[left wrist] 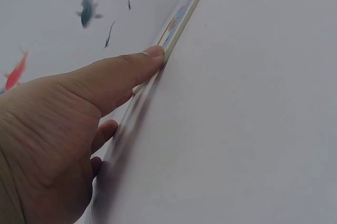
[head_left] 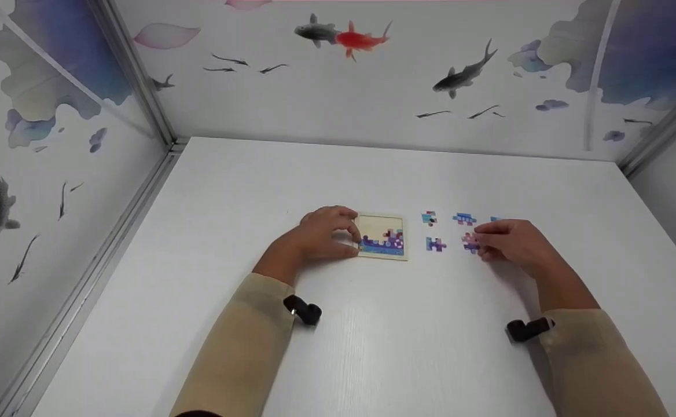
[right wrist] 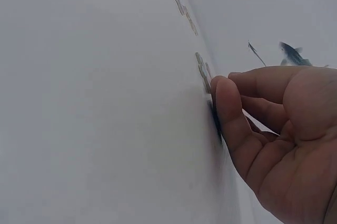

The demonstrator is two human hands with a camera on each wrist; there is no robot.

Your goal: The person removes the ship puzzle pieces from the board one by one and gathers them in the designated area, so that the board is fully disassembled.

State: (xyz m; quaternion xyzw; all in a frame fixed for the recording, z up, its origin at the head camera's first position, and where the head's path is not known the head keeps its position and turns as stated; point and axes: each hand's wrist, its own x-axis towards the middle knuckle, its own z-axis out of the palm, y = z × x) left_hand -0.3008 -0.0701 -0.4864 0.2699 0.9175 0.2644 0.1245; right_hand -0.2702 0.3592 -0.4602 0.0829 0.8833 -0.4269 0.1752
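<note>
My left hand (head_left: 329, 231) holds the left side of a small square wooden puzzle tray (head_left: 381, 259), with the thumb on its near edge. In the left wrist view, the left thumb (left wrist: 134, 68) presses against the rim of the tray (left wrist: 181, 26). Blue and purple pieces fill the tray's lower part; its upper part shows bare wood. At the right, my right hand (head_left: 511, 243) pinches the right side of a pink and purple puzzle piece (head_left: 469, 242) at table level. In the right wrist view, that piece is partly hidden behind the right hand's fingertips (right wrist: 224, 89).
Between tray and right hand lie a multicoloured piece (head_left: 429, 218), a blue piece (head_left: 464, 218) and a purple piece (head_left: 435, 244). Another blue piece (head_left: 495, 219) is mostly covered by the right hand. Fish-patterned walls (head_left: 373, 98) border the white table (head_left: 373, 336) at the back and left.
</note>
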